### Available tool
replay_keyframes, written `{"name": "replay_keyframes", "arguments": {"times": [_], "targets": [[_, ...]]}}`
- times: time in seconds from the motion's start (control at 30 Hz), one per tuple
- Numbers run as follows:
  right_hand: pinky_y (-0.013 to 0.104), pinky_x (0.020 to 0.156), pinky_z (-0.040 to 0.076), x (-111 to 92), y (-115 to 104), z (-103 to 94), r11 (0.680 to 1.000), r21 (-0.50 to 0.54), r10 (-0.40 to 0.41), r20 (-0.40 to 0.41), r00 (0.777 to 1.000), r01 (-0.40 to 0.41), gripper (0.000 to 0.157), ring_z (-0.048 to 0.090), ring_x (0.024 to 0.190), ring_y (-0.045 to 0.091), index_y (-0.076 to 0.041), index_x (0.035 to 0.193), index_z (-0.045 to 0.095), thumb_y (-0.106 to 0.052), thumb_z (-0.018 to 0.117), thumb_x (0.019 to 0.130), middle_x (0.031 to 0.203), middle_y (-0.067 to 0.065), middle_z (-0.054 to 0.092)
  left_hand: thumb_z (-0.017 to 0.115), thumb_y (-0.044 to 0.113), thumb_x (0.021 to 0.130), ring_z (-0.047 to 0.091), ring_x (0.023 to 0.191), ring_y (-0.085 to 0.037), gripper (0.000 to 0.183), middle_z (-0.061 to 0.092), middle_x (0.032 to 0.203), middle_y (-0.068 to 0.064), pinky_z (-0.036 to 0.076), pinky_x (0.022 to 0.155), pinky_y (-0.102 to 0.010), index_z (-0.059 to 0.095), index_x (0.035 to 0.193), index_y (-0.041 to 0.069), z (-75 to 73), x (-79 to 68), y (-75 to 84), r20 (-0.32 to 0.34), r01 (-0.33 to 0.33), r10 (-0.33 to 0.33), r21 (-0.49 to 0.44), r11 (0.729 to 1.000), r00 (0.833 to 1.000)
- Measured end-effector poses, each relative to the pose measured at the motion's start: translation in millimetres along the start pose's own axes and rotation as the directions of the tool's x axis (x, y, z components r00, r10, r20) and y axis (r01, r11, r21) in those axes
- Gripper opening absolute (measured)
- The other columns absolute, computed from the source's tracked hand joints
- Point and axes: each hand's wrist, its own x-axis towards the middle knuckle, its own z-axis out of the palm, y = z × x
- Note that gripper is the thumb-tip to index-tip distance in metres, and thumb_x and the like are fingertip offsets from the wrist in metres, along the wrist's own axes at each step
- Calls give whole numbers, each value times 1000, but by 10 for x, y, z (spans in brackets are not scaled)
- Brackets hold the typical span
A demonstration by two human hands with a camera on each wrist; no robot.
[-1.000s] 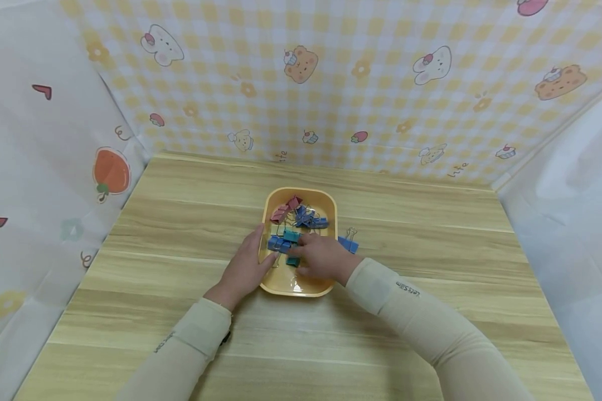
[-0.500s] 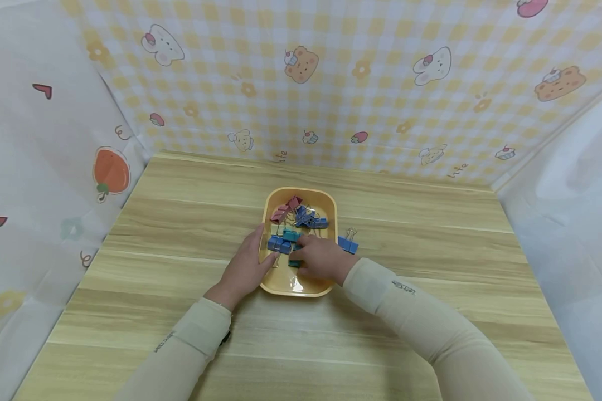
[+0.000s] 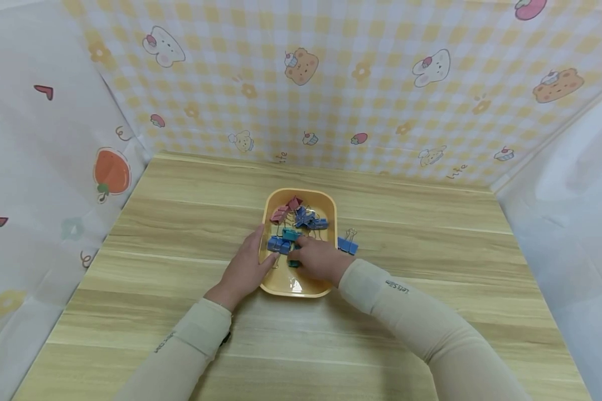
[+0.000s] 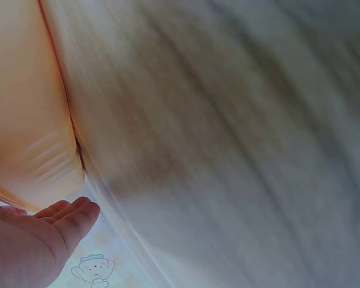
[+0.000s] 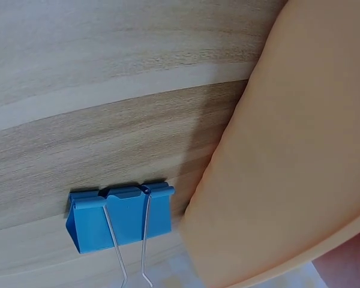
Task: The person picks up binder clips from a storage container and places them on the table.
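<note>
A yellow plastic tray (image 3: 311, 289) holds several binder clips: pink clips (image 3: 280, 214), blue clips (image 3: 317, 223) and teal-green ones. My left hand (image 3: 244, 268) grips the tray's left side, thumb over the rim and fingers along the outer wall, as the left wrist view also shows. My right hand (image 3: 321, 257) reaches over the right rim into the tray. Its fingertips pinch a dark green binder clip (image 3: 294, 262), mostly covered by the fingers. Close beside those fingers lie a teal binder clip (image 3: 290, 234) and a blue binder clip (image 3: 278, 245).
A blue binder clip (image 5: 123, 219) lies on the wooden table (image 3: 431, 234) just outside the tray's right wall. A checked, patterned cloth (image 3: 331, 100) stands behind the table, and white sheets (image 3: 40, 167) flank it on both sides.
My right hand has shifted slightly left within the tray, and its fingers now cover more of the dark green clip. The left hand and the tray have stayed in place.
</note>
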Motion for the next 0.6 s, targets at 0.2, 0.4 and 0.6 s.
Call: {"name": "replay_keyframes", "arguments": {"times": [0.2, 0.4, 0.6], "targets": [[32, 86, 54, -10, -10, -15, 1000, 9, 0, 7, 1000, 0, 29, 55, 95, 17, -23, 123, 67, -27, 63, 94, 114, 7, 57, 56, 37, 97, 28, 141, -39, 80, 25, 155, -22, 27, 113, -52, 10, 155, 7, 1, -3, 1, -1, 4, -4, 0, 1000, 1000], [35, 92, 53, -16, -6, -15, 1000, 0, -7, 6, 1000, 7, 27, 58, 105, 20, -22, 121, 68, -24, 62, 95, 121, 9, 58, 56, 36, 97, 29, 140, -39, 79, 27, 154, -23, 27, 113, -52, 12, 155, 6, -1, -5, -2, -15, -18, 18, -2, 1000, 1000], [33, 92, 52, -38, 6, -15, 1000, 7, -10, -1, 1000, 10, 25, 58, 102, 19, -20, 118, 70, -22, 63, 94, 117, 8, 59, 56, 36, 97, 29, 140, -39, 79, 26, 154, -24, 27, 114, -52, 12, 155, 5, -1, -7, -8, -16, -21, 21, -8, 1000, 1000]]}}
